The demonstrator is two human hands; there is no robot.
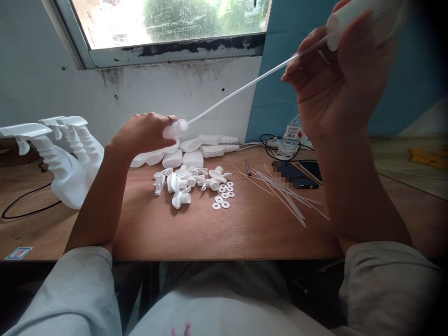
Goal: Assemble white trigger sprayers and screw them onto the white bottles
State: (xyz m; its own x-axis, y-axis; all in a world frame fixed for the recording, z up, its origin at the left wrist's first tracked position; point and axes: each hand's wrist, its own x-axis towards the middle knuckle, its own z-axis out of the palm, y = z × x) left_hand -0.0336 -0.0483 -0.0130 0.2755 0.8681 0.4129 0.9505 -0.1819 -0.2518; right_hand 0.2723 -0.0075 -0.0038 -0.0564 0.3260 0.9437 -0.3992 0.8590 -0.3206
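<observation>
My left hand (140,133) is closed around the neck of a white plastic bottle (180,126), its mouth facing right. Raised at the upper right, my right hand (353,88) grips a white spray head (350,23), partly hidden by the fingers and blurred at the frame's edge. A long thin dip tube (241,88) slopes down from the spray head to the bottle's mouth. Whether its tip is inside the mouth or just beside it, I cannot tell. Below, several white spray-head parts (182,198) lie in a heap beside several white ring washers (226,204).
Several white bottles (192,158) lie against the wall. Assembled spray bottles (72,172) stand at the left near a black cable (14,217). Loose thin tubes (290,205), a screwdriver (248,169), dark phones (304,179) and a clear bottle (291,140) are on the right.
</observation>
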